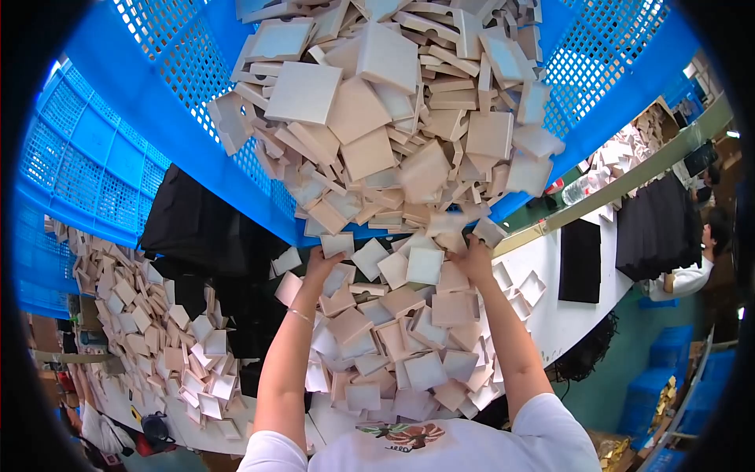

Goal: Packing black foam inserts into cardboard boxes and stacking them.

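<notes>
Many small square off-white cardboard boxes (pixel 425 266) lie in a heap on the table in front of me, reaching up to my shirt. More of them fill a large blue plastic crate (pixel 275 200), whose open end faces me and spills boxes onto the heap. My left hand (pixel 321 266) is at the left of the spill, against a box, with its fingers partly hidden. On the right side, my right hand (pixel 474 259) touches boxes with thumb and fingers apart. Both hands look open around the flow of boxes rather than closed on one.
A second pile of boxes (pixel 177 346) lies to the left, near black folded cloth (pixel 193 216) and another blue crate (pixel 86 157). Black stacks (pixel 657 228) and a black flat piece (pixel 580 259) are on the white table at right. A person (pixel 688 271) sits farther right.
</notes>
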Motion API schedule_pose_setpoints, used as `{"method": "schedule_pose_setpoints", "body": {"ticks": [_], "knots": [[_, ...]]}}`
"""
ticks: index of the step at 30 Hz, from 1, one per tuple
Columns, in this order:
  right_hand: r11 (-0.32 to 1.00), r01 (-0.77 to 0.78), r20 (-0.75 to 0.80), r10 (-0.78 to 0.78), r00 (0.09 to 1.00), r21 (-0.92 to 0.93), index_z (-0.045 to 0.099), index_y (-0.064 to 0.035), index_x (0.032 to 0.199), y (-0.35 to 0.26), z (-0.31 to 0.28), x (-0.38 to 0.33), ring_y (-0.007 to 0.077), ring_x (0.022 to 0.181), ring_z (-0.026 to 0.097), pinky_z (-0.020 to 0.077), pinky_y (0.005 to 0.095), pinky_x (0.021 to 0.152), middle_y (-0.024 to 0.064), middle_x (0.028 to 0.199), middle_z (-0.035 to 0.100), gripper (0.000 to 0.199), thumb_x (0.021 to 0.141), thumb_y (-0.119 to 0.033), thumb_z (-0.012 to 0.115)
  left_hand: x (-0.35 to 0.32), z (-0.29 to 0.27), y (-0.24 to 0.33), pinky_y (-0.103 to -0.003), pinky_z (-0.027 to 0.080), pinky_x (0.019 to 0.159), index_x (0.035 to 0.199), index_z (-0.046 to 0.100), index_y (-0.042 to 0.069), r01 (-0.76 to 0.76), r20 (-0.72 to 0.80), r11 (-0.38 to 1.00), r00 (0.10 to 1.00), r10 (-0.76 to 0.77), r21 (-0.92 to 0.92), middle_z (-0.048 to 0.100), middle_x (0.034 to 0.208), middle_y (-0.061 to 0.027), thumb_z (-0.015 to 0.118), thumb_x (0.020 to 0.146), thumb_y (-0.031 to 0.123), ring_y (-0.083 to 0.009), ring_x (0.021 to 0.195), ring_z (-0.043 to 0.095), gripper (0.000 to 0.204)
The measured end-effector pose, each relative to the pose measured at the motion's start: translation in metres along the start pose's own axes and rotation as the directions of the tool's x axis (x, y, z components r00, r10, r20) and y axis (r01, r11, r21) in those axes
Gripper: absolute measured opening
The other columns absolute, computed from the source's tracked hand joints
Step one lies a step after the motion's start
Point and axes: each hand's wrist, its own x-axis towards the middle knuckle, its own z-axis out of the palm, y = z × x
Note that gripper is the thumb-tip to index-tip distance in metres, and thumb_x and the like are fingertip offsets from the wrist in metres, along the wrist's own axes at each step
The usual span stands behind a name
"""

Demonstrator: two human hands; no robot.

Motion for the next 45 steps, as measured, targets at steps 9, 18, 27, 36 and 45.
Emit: {"method": "schedule_pose_setpoints", "body": {"ticks": [9,18,27,36,45], "knots": [[0.973,-0.062,0.556,-0.074,0.828,0.221,0.064,-0.0051,0.115,0.038,-0.022,-0.005,0.0236,0.099,0.067,0.0538,0.0341,0.082,0.0125,0.114,0.068,0.036,0.083,-0.02,0.072,-0.011,0.035,0.041,-0.029,0.045,0.087,0.119,0.061,0.008,-0.098,0.444,0.978,0.896,0.008,0.181,0.064,0.11,-0.0036,0.078,0.077,0.024,-0.0147,0.098,0.058,0.048],[0.761,-0.644,0.649,0.45,0.613,0.081,0.062,-0.0015,0.118,0.097,-0.106,0.047,0.0247,0.097,0.068,0.0537,0.035,0.085,0.0101,0.098,0.071,0.034,0.09,-0.021,0.063,-0.021,0.035,0.071,-0.043,0.027,0.112,0.147,0.041,0.014,0.135,0.66,0.984,0.729,-0.179,0.118,0.048,0.145,-0.0068,0.063,0.087,0.058,-0.0219,0.137,0.038,0.078],[0.839,-0.435,0.336,0.327,0.883,0.327,0.047,-0.0115,0.138,0.107,-0.039,0.076,0.016,0.086,0.06,0.0482,0.0308,0.07,0.0096,0.119,0.061,0.062,0.086,-0.031,0.075,-0.015,0.085,0.097,-0.044,0.038,0.107,0.153,0.029,0.012,0.279,0.575,0.922,0.721,-0.387,0.27,0.048,0.145,-0.0132,0.079,0.078,0.047,-0.0257,0.133,0.046,0.096],[0.226,-0.706,0.645,0.293,0.706,0.671,0.033,0.0001,0.144,0.052,-0.05,0.027,0.0265,0.11,0.059,0.0526,0.0392,0.088,0.0159,0.131,0.055,0.072,0.088,-0.022,0.072,-0.003,0.105,0.079,-0.032,0.035,0.107,0.144,0.045,0.016,0.443,0.794,0.895,0.56,-0.236,-0.047,0.047,0.145,-0.0069,0.078,0.08,0.033,-0.0177,0.134,0.042,0.075],[0.393,-0.688,0.778,-0.128,0.615,0.609,0.048,0.0003,0.135,0.057,-0.051,0.037,0.0197,0.099,0.067,0.0557,0.0343,0.087,0.0091,0.117,0.065,0.059,0.083,-0.009,0.075,-0.002,0.112,0.094,-0.03,0.044,0.093,0.125,0.053,0.018,0.27,0.874,0.961,0.448,-0.187,0.067,0.054,0.123,-0.004,0.083,0.074,0.023,-0.0162,0.117,0.052,0.06]]}}
